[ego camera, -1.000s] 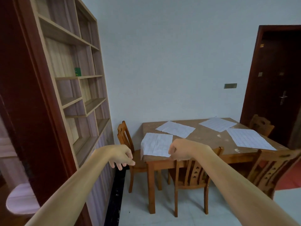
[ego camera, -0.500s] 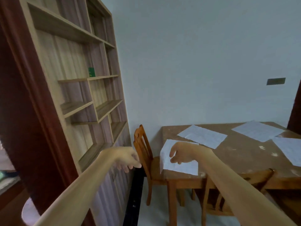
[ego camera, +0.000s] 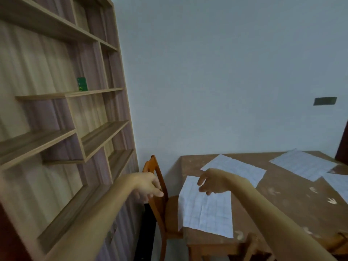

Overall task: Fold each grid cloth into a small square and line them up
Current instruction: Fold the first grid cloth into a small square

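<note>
Several white grid cloths lie unfolded on a brown wooden table [ego camera: 293, 206]. The nearest cloth [ego camera: 207, 210] hangs over the table's left edge. A second cloth [ego camera: 239, 168] lies behind it, a third [ego camera: 301, 164] at the far right, and a fourth [ego camera: 339, 185] is cut off by the frame's right edge. My right hand [ego camera: 212, 182] hovers over the nearest cloth's far part, fingers apart and curled, holding nothing. My left hand [ego camera: 148, 187] is stretched out left of the table, in front of a chair's back, fingers loosely apart and empty.
A wooden chair [ego camera: 160, 200] stands at the table's left end. Another chair's back [ego camera: 252, 245] rises at the near edge. A tall wooden bookshelf [ego camera: 62, 119] fills the left side, with a small green box [ego camera: 82, 84] on one shelf. A pale wall is behind.
The view has come closer to the table and swung left. My right hand has opened and reached over the nearest cloth. My left hand has moved toward the chair's back.
</note>
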A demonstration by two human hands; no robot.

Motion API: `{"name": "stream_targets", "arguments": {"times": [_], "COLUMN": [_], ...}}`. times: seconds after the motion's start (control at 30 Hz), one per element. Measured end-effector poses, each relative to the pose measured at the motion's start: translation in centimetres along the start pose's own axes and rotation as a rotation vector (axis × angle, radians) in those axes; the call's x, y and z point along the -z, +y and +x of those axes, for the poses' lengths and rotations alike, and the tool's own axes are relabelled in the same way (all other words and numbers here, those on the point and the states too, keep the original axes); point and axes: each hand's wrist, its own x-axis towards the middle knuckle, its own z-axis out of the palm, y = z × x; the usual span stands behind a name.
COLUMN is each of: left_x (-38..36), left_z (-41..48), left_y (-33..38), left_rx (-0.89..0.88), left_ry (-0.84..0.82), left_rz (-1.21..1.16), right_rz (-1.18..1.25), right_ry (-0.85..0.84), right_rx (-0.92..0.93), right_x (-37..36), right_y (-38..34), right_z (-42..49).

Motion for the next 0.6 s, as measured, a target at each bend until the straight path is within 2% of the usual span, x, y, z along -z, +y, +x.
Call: {"name": "stream_targets", "arguments": {"times": [0.17,0.4,0.6], "left_x": [2.3,6.9,8.6], "left_z": [7.1,16.9,23.3], "left_y": [-0.2,-1.6,-1.1], "left_rx": [-0.075,-0.222,-0.319], "left_ry": [-0.039,-0.042,-0.174], "left_rz": [0.024,0.104,0.123], "right_rz": [-0.017,0.015,0.006], "right_ry": [-0.005,0.076,0.059], "right_rx": [-0.088,-0.192,-0.256], "right_x": [0.5,1.9,2.1], "right_y": [1.2,1.1,1.5], "right_z": [5.2,13.5,18.4]}}
